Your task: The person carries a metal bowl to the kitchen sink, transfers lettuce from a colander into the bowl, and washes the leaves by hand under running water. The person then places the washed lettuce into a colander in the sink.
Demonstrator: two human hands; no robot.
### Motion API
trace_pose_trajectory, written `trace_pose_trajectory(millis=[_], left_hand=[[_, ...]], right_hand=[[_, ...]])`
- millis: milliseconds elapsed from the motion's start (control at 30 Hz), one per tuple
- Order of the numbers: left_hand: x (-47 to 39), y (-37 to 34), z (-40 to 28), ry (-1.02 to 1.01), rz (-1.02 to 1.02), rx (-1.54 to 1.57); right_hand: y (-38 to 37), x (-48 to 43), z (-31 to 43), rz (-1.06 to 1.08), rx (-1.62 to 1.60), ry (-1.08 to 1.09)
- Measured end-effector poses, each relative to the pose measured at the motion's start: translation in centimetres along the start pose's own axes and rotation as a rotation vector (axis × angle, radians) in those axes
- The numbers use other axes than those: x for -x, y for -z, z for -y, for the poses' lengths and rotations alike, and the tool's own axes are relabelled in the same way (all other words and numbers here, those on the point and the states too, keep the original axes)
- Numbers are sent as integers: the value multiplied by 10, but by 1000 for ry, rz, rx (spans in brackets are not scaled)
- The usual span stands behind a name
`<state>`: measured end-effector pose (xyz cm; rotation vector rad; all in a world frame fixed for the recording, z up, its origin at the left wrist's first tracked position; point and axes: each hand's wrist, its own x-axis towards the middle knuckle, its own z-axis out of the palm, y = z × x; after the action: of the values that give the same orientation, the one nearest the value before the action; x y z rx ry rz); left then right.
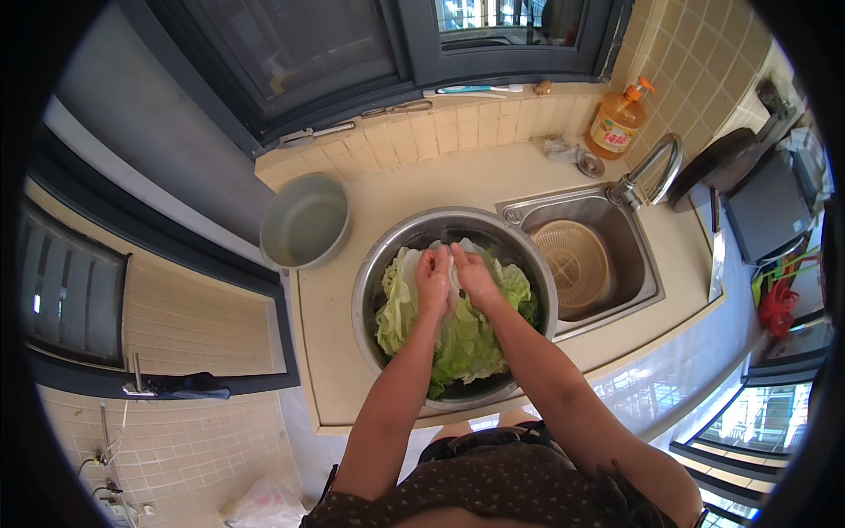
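A large stainless steel basin point(364, 300) stands on the counter before me, full of green and pale lettuce leaves point(465, 346). Over the middle of it, my left hand point(433, 274) and my right hand point(474, 274) are close together. Both have their fingers on a pale leaf point(453, 280), which runs between them with its lower part hanging toward the other leaves. The fingers cover much of this leaf. Dark metal shows at the far inside of the basin.
Left of the basin is a grey-green plastic tub point(305, 221). To the right, a beige strainer basket point(571, 263) sits in the sink point(634, 290) below a faucet point(650, 168). An orange pump bottle point(615, 122) stands behind; a cleaver point(717, 264) lies by the right edge.
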<state>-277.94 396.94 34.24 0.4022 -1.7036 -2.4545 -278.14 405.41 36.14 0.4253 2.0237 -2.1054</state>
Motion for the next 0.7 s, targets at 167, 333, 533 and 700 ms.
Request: trace_pose_trajectory(millis=[167, 333, 533, 700], left_hand=[[4, 14, -23, 117, 159, -313], [29, 31, -43, 41, 416, -664], [56, 16, -44, -44, 433, -475], [54, 28, -52, -27, 514, -475]], right_hand=[[8, 8, 29, -109, 258, 197], [24, 12, 47, 211, 890, 516], [18, 10, 34, 218, 256, 34], [21, 25, 22, 92, -9, 121]])
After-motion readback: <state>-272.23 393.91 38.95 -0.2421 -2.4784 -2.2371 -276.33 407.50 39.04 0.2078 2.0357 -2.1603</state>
